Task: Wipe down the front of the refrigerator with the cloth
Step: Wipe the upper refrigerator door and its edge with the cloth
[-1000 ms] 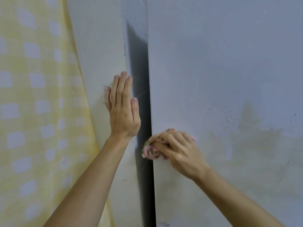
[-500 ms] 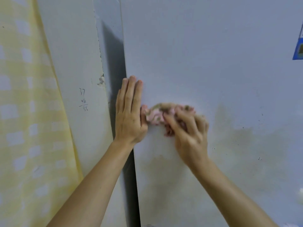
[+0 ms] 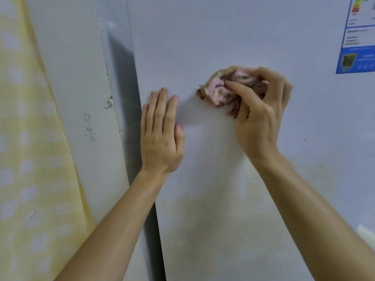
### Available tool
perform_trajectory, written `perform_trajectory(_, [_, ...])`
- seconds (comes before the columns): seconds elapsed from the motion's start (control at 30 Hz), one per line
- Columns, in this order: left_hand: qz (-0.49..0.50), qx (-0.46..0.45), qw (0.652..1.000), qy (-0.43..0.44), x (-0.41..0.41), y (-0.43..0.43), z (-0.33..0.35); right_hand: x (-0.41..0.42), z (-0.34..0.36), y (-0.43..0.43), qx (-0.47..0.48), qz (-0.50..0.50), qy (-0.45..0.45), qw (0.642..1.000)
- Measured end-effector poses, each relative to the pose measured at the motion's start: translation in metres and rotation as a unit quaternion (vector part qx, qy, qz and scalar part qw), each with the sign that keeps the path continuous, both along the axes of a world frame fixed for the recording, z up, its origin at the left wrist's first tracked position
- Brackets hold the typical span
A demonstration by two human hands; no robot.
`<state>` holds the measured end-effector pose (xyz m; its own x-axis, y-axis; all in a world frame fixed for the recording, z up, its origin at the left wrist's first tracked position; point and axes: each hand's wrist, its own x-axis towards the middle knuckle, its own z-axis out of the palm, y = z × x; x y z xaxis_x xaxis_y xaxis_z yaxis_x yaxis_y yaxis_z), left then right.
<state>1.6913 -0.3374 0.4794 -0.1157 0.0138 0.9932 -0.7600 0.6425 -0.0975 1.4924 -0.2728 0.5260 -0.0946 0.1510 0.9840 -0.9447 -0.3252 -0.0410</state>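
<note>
head view, entry 1.
a: left hand lies flat on the refrigerator front, fingers straight and together, near the door's left edge. it holds nothing.
b: right hand?
a: fingers curled round a bunched pink-and-green cloth, pressed to the door, right of the left hand and apart from it.
b: farther off?
a: blue label upper right; pencilled numbers on the wall left; yellow checked curtain far left.
</note>
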Motion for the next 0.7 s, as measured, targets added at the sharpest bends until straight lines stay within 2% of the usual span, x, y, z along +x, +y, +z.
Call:
perform_trajectory(0.1, [-0.01,0.002,1.0,0.018,-0.004,0.002,-0.001,0.004,-0.018,0.0,0.019,-0.005,-0.006,1.0])
perform_trajectory(0.33, [0.014,-0.001,1.0,0.024,-0.015,0.009,-0.006,-0.008,-0.146,0.01,0.082,-0.034,0.114,0.99])
perform_trajectory(0.47, [0.019,-0.003,1.0,-0.001,-0.028,0.015,-0.014,-0.022,-0.145,0.011,0.096,-0.036,0.148,0.984])
perform_trajectory(0.57, [0.021,0.012,1.0,0.009,-0.038,0.018,-0.021,-0.025,-0.109,0.012,0.076,-0.012,0.095,0.993])
perform_trajectory(0.7, [0.019,0.022,0.999,0.031,-0.046,0.02,-0.026,-0.027,-0.042,0.01,0.027,0.023,-0.033,0.999])
